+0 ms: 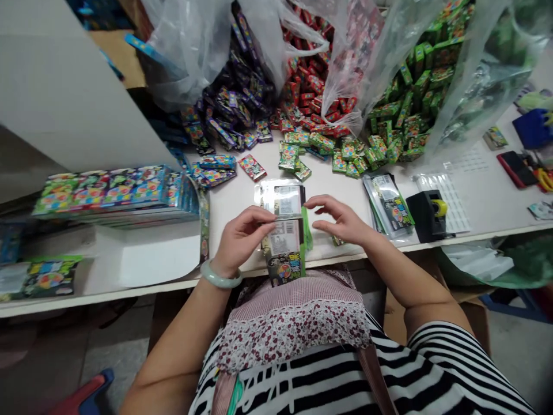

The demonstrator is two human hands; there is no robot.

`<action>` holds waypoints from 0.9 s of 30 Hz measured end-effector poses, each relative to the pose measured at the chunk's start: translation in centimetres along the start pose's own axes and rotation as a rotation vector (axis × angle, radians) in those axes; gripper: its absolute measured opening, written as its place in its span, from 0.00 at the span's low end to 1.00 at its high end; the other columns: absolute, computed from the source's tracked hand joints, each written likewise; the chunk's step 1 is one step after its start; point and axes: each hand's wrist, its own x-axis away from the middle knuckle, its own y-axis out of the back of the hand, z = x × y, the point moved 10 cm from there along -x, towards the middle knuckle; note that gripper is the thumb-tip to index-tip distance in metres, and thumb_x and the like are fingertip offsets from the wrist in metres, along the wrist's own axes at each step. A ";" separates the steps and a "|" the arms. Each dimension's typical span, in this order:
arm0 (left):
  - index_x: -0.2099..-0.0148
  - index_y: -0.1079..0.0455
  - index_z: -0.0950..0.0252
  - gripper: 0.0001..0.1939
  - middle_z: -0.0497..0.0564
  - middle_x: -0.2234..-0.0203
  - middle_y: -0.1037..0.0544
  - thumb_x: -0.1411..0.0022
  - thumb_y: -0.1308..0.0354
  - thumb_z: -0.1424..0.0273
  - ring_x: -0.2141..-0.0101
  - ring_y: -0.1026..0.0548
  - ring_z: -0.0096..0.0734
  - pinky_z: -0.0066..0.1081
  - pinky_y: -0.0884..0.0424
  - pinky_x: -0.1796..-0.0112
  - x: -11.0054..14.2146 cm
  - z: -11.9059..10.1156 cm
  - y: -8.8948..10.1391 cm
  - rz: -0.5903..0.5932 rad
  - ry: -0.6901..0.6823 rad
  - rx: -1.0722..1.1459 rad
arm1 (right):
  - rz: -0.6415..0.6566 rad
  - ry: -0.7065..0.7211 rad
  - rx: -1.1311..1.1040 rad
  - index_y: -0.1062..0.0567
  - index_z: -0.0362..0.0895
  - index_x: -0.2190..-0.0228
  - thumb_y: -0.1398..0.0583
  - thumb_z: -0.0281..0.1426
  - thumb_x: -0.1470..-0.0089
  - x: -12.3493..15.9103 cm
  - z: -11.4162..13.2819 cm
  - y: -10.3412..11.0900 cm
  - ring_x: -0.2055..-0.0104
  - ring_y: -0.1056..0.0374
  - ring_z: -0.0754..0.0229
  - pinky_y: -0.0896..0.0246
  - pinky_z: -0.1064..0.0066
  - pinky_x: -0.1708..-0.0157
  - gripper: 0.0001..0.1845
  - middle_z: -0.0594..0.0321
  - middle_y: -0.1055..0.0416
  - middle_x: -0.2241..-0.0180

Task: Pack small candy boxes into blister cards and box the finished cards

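Observation:
My left hand [247, 237], with a pale bangle at the wrist, pinches the upper left edge of a dark printed packet [284, 259]. The packet hangs tilted over the table's front edge, its colourful lettering toward me. Just right of it is my right hand [339, 219], fingers apart and curved, with nothing seen in its grasp. Behind the held packet a clear-fronted packet [287, 199] lies on the table, partly covered. A green edge shows between the two hands; what it belongs to I cannot make out.
Piles of small purple boxes [233, 109], red boxes [309, 92] and green boxes [401, 109] spill from plastic bags at the back. Box rows [103, 190] stand in a white tray [155, 262] at left. At right are stacked packets [389, 204] and a black tape dispenser [427, 216].

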 end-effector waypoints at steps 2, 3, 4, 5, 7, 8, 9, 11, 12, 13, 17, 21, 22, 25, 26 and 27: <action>0.64 0.24 0.62 0.04 0.50 0.66 0.22 0.43 0.34 0.69 0.62 0.24 0.31 0.33 0.26 0.59 0.2 0.5 0.9 -0.045 0.004 -0.020 | -0.010 -0.077 0.150 0.28 0.48 0.55 0.38 0.34 0.42 1.5 -1.9 2.4 0.49 0.32 0.55 0.35 0.58 0.49 0.12 0.57 0.27 0.53; 0.64 0.24 0.61 0.04 0.50 0.67 0.22 0.43 0.34 0.69 0.62 0.24 0.31 0.33 0.26 0.59 0.3 0.8 1.4 -0.068 0.010 -0.030 | 0.025 -0.116 0.254 0.27 0.48 0.57 0.37 0.33 0.43 2.4 -2.8 3.0 0.50 0.32 0.54 0.36 0.57 0.48 0.11 0.57 0.26 0.55; 0.64 0.24 0.61 0.04 0.50 0.67 0.22 0.43 0.34 0.69 0.62 0.24 0.31 0.33 0.26 0.59 0.4 1.1 1.7 -0.089 0.017 -0.039 | 0.092 -0.145 0.356 0.27 0.47 0.57 0.36 0.31 0.44 3.3 -3.7 3.0 0.50 0.32 0.53 0.37 0.56 0.48 0.11 0.57 0.25 0.56; 0.64 0.25 0.61 0.04 0.49 0.67 0.22 0.43 0.34 0.69 0.62 0.24 0.31 0.33 0.26 0.60 0.5 1.3 2.0 -0.106 0.021 -0.045 | 0.176 -0.162 0.447 0.27 0.47 0.57 0.35 0.30 0.46 4.2 -4.5 2.5 0.50 0.32 0.51 0.38 0.55 0.48 0.13 0.57 0.25 0.55; 0.64 0.25 0.60 0.04 0.49 0.67 0.22 0.43 0.33 0.69 0.62 0.24 0.31 0.33 0.26 0.59 0.6 1.7 2.0 -0.123 0.028 -0.052 | 0.301 -0.175 0.588 0.27 0.46 0.54 0.35 0.26 0.47 5.2 -5.9 1.3 0.47 0.33 0.49 0.40 0.55 0.47 0.17 0.54 0.25 0.52; 0.64 0.25 0.59 0.04 0.49 0.67 0.22 0.43 0.33 0.69 0.62 0.24 0.31 0.33 0.26 0.59 0.6 1.7 1.9 -0.127 0.029 -0.055 | 0.315 -0.187 0.641 0.27 0.45 0.53 0.37 0.25 0.45 5.3 -6.5 0.9 0.47 0.33 0.49 0.41 0.55 0.47 0.17 0.54 0.26 0.51; 0.64 0.25 0.59 0.05 0.49 0.67 0.22 0.43 0.33 0.69 0.62 0.25 0.32 0.33 0.26 0.59 0.6 1.7 1.8 -0.130 0.031 -0.058 | 0.302 -0.209 0.681 0.27 0.44 0.52 0.39 0.23 0.43 5.0 -7.1 0.8 0.47 0.33 0.50 0.41 0.56 0.47 0.17 0.53 0.25 0.51; 0.64 0.25 0.58 0.05 0.49 0.67 0.22 0.44 0.33 0.68 0.62 0.24 0.32 0.33 0.26 0.60 0.6 1.5 1.7 -0.132 0.037 -0.066 | 0.257 -0.261 0.704 0.28 0.42 0.51 0.43 0.23 0.40 3.9 -8.2 1.0 0.49 0.31 0.51 0.41 0.58 0.48 0.16 0.52 0.24 0.52; 0.64 0.25 0.58 0.05 0.49 0.67 0.22 0.43 0.33 0.67 0.62 0.24 0.33 0.34 0.25 0.60 0.6 1.4 1.7 -0.133 0.040 -0.071 | 0.253 -0.280 0.694 0.28 0.41 0.51 0.43 0.24 0.39 3.3 -8.6 1.1 0.50 0.30 0.51 0.41 0.60 0.50 0.15 0.52 0.23 0.53; 0.64 0.25 0.58 0.05 0.49 0.67 0.22 0.43 0.33 0.67 0.62 0.24 0.33 0.34 0.25 0.60 0.7 1.3 1.8 -0.135 0.042 -0.074 | 0.261 -0.287 0.678 0.27 0.41 0.51 0.43 0.27 0.38 2.8 -8.8 1.1 0.52 0.29 0.52 0.40 0.60 0.51 0.13 0.52 0.23 0.54; 0.63 0.25 0.57 0.05 0.49 0.66 0.22 0.43 0.34 0.67 0.61 0.24 0.33 0.34 0.25 0.60 1.1 1.0 2.3 -0.149 0.048 -0.080 | 0.285 -0.199 0.606 0.26 0.41 0.54 0.44 0.35 0.35 2.3 -8.0 1.5 0.53 0.28 0.52 0.39 0.60 0.51 0.14 0.51 0.22 0.56; 0.63 0.26 0.58 0.04 0.48 0.66 0.23 0.42 0.34 0.67 0.62 0.24 0.33 0.34 0.25 0.59 1.1 1.1 2.3 -0.141 0.033 -0.076 | 0.297 0.020 0.612 0.26 0.41 0.54 0.36 0.41 0.43 3.9 -5.5 1.0 0.46 0.34 0.49 0.41 0.58 0.46 0.20 0.49 0.27 0.50; 0.63 0.26 0.58 0.04 0.48 0.66 0.23 0.42 0.34 0.67 0.62 0.25 0.33 0.34 0.25 0.59 1.0 1.2 2.3 -0.133 0.028 -0.071 | 0.324 0.040 0.638 0.26 0.41 0.54 0.34 0.40 0.45 4.3 -5.4 0.5 0.45 0.35 0.48 0.41 0.57 0.46 0.21 0.49 0.27 0.49; 0.63 0.26 0.58 0.05 0.47 0.66 0.22 0.42 0.33 0.68 0.62 0.25 0.32 0.34 0.26 0.60 0.8 1.5 2.1 -0.115 0.018 -0.051 | 0.377 -0.028 0.705 0.26 0.42 0.53 0.37 0.31 0.42 4.5 -6.6 -0.5 0.46 0.34 0.48 0.41 0.58 0.49 0.15 0.50 0.27 0.48; 0.63 0.26 0.58 0.06 0.46 0.66 0.22 0.42 0.32 0.68 0.62 0.25 0.32 0.34 0.26 0.60 0.8 1.5 2.1 -0.114 0.015 -0.048 | 0.367 -0.083 0.704 0.26 0.42 0.53 0.40 0.28 0.40 4.1 -7.3 -0.4 0.47 0.33 0.50 0.41 0.60 0.50 0.13 0.50 0.26 0.49; 0.63 0.26 0.58 0.06 0.46 0.66 0.22 0.42 0.32 0.67 0.62 0.25 0.32 0.35 0.26 0.61 0.8 1.5 2.2 -0.115 0.012 -0.050 | 0.340 -0.151 0.693 0.26 0.42 0.53 0.43 0.26 0.39 3.6 -8.1 0.0 0.49 0.32 0.52 0.41 0.62 0.51 0.12 0.51 0.25 0.51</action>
